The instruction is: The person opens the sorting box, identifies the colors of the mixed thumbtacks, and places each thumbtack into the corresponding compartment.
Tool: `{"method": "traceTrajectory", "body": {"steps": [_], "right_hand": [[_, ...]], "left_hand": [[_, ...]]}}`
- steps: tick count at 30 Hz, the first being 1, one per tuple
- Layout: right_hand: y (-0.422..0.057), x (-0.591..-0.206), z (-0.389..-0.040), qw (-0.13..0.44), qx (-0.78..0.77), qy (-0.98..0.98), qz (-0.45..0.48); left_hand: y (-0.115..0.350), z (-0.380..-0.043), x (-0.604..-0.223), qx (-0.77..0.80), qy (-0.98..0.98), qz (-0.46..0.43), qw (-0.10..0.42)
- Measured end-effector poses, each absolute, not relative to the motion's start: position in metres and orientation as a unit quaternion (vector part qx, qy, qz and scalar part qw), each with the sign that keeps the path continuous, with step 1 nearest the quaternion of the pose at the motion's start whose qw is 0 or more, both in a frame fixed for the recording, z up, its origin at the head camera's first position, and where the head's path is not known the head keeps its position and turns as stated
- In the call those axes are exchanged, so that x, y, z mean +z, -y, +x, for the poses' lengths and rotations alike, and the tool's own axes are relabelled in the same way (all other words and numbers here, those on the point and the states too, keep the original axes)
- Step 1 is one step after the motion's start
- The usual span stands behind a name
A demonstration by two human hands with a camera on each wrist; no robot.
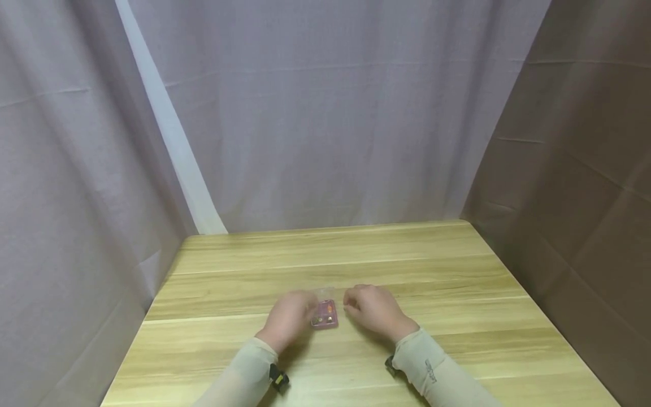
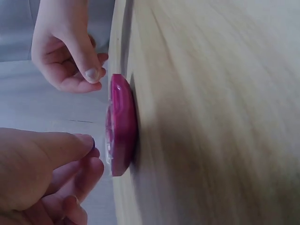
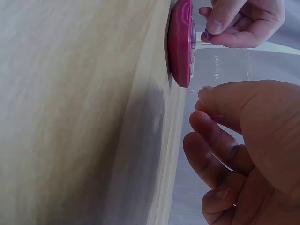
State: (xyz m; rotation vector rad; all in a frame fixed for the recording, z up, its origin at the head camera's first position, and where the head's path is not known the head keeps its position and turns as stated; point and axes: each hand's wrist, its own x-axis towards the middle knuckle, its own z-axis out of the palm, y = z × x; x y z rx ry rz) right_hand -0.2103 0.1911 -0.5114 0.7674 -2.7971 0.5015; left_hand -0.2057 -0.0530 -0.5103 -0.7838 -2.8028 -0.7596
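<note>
A small pink compartment case (image 1: 316, 327) lies on the table between the hands, its clear lid (image 1: 324, 292) raised on the far side. Inside are an orange piece (image 1: 329, 308) and some small shiny pieces (image 1: 329, 319). My left hand (image 1: 289, 316) is at the case's left side, pinching a tiny purple-blue piece (image 3: 207, 33) between thumb and forefinger; most of that piece is hidden by the fingertips. To the right of the case is my right hand (image 1: 375, 311), fingers loosely curled, thumb and forefinger tips near each other with nothing visible between them.
The wood-grain table (image 1: 244, 260) has grey curtains (image 1: 325, 141) behind it and to the left, and a darker brownish curtain (image 1: 574, 169) on the right. Both wrists carry small black devices (image 1: 278, 377) over pale sleeves.
</note>
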Motion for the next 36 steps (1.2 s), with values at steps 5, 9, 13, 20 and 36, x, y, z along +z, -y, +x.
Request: {"method": "traceTrajectory", "body": {"steps": [5,9,13,20,36], "right_hand": [[-0.191,-0.513,-0.210,0.094,0.168,0.947,0.258],[-0.191,-0.515,-0.211,0.084,0.167,0.949,0.253],[-0.192,-0.515,-0.210,0.080,0.167,0.950,0.253],[-0.192,-0.513,-0.209,0.069,0.173,0.949,0.253],[-0.192,-0.516,-0.210,0.065,0.173,0.951,0.246]], "left_hand": [[0.053,-0.206,-0.513,-0.259,0.930,-0.254,0.067],[0.054,-0.206,-0.516,-0.256,0.931,-0.250,0.070],[0.054,-0.208,-0.518,-0.252,0.933,-0.246,0.070],[0.055,-0.208,-0.521,-0.234,0.938,-0.245,0.072],[0.090,-0.218,-0.516,-0.251,0.946,-0.189,0.085]]}}
